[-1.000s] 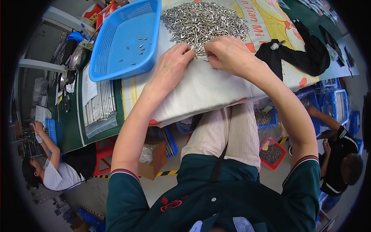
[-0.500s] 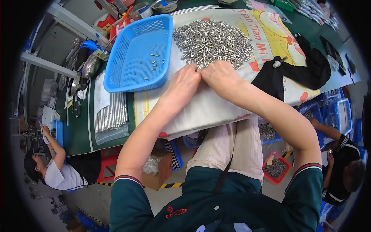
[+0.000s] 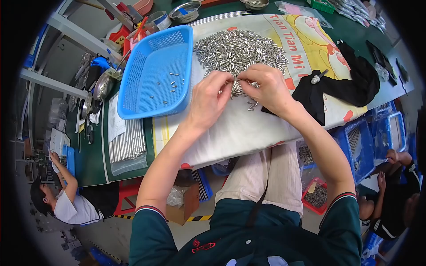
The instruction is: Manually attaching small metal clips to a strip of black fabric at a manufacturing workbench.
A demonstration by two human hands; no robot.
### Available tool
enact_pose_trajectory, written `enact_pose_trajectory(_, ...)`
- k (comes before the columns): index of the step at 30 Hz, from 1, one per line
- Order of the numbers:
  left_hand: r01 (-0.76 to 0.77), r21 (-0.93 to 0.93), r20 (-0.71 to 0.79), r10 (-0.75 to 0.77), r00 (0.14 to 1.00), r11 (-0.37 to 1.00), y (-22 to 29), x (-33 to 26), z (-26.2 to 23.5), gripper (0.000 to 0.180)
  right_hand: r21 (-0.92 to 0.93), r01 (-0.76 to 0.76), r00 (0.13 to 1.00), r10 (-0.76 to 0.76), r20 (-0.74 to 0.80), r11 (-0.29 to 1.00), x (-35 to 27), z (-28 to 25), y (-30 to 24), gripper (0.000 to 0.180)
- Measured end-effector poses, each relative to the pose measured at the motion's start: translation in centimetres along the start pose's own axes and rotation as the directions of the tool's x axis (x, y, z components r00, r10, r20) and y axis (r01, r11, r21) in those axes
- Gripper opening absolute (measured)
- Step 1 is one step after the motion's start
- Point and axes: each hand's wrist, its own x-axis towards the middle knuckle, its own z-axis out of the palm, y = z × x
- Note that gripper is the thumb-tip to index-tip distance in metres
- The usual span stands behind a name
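At left, a blue basket (image 3: 153, 112) holds a few metal pins. The left hand (image 3: 209, 98) curls, fingertips close together, at the near edge of the pin pile (image 3: 242, 51); the right hand (image 3: 270, 88), similarly bent, meets it there. Whether either grips a pin, I cannot tell. Large red lettering (image 3: 284, 39) runs down the cloth (image 3: 235, 137) right of the pile, beside black fabric (image 3: 361, 77).

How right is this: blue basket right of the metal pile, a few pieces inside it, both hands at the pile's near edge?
One error: in the head view, the blue basket is left of the metal pile, not right. A few pieces inside it and both hands, left hand and right hand, at the pile's near edge: correct.
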Motion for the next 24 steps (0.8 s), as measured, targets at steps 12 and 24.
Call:
enact_pose_trajectory(12,0.271,-0.633,-0.012,-0.358,0.934,0.725,-0.6,0.2,2.9,0.009,0.237,-0.050,0.962,0.111,-0.248,0.970,-0.6,1.9,0.9,0.013)
enact_pose_trajectory(24,0.283,-0.669,-0.036,-0.410,0.911,0.687,-0.5,-0.1,3.1,0.014,0.364,-0.144,0.961,0.218,-0.170,0.920,-1.0,1.7,0.6,0.013)
